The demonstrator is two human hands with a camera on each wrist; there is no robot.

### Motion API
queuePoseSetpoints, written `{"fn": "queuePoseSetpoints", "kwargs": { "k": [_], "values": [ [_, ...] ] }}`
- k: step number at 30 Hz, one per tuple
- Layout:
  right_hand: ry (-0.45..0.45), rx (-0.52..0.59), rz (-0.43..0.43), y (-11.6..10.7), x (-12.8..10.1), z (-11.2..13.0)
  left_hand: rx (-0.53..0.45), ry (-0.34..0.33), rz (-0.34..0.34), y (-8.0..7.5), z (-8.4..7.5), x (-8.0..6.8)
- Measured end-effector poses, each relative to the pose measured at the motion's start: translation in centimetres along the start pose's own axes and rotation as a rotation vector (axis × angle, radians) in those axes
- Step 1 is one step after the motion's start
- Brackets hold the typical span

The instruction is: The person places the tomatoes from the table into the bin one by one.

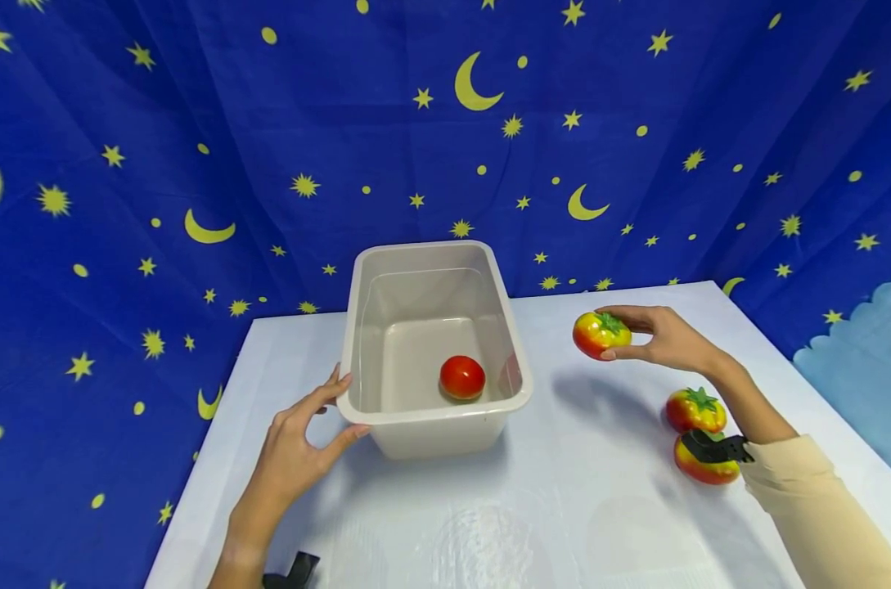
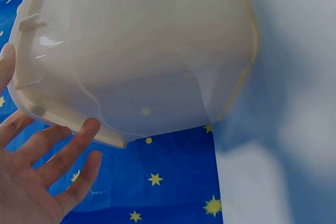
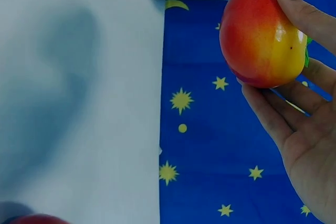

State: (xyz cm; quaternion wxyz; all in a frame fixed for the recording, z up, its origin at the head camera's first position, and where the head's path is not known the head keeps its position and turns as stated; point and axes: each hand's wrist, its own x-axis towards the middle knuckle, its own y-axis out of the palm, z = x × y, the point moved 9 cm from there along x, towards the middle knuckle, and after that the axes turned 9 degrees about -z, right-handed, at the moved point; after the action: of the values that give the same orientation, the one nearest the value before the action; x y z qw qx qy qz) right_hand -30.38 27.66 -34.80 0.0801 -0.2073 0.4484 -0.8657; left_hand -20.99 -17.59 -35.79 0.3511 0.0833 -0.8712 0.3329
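Fingers of the right hand (image 1: pixel 666 337) clamp a red-yellow toy tomato (image 1: pixel 598 334) above the white table (image 1: pixel 563 507), right of the plastic bin (image 1: pixel 430 413); left hand (image 1: pixel 298 446) rests spread against its corner

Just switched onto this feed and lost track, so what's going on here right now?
A person is working at a white table. Their right hand holds a red-and-yellow toy tomato in a fingertip grip, lifted above the table to the right of the beige plastic bin. The left hand rests open against the bin's near left corner. One red tomato lies inside the bin; two more tomatoes wait on the table by the right forearm.
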Motion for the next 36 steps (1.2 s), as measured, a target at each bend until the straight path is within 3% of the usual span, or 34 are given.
{"fn": "queuePoseSetpoints", "kwargs": {
  "k": [15,23,36],
  "values": [
    [0.028,0.068,0.032,1.1,2.1,2.1,-0.004,-0.012,0.020,0.0,-0.1,0.0],
    [-0.022,0.065,0.018,1.3,3.7,3.2,-0.013,-0.021,0.024,0.0,-0.1,-0.1],
    [-0.002,0.162,-0.016,1.3,5.6,4.9,-0.029,-0.015,0.015,0.1,0.0,0.0]
  ]
}}
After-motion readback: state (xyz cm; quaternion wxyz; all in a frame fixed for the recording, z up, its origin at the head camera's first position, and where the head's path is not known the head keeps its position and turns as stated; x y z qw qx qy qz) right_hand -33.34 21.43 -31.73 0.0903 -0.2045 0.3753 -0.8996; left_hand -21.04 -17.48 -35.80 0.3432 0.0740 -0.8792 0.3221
